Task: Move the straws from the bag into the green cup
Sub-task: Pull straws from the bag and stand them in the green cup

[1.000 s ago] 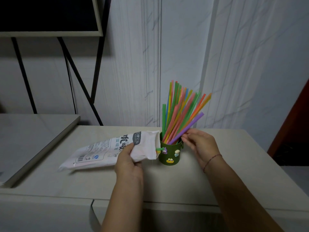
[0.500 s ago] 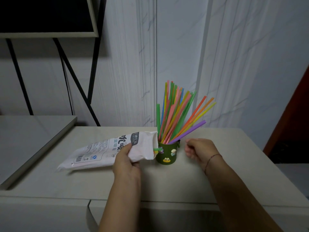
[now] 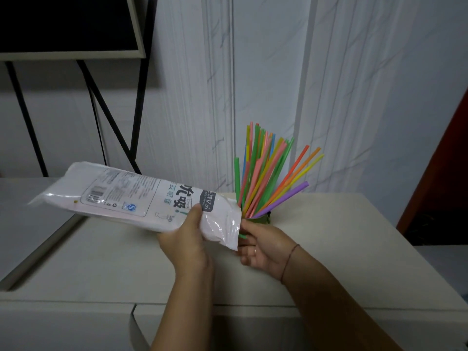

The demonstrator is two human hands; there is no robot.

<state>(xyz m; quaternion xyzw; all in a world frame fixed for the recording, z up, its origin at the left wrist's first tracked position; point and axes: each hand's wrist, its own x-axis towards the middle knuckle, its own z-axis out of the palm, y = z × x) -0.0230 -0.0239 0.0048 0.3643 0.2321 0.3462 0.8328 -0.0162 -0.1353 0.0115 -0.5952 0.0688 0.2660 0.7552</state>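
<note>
My left hand [image 3: 187,239] grips the white printed straw bag [image 3: 121,196] near its open end and holds it off the table, its mouth tilted down to the right. My right hand [image 3: 263,252] is at the bag's mouth, its fingers curled round the tip of a green straw [image 3: 242,235] that pokes out of the bag. The green cup [image 3: 263,220] stands just behind that hand, mostly hidden by it and the bag. Several coloured straws [image 3: 263,178] fan out of the cup, leaning right.
The cup stands on a beige table [image 3: 342,249] against a pale wall. A lower grey surface [image 3: 25,224] adjoins on the left. A black metal frame [image 3: 106,110] carrying a dark board rises behind the bag. A red-brown door edge [image 3: 450,160] is at the far right.
The left hand has lifted the bag off the table and tilted its mouth down. The right hand moved left from beside the cup to the bag's mouth and took hold of the green straw tip.
</note>
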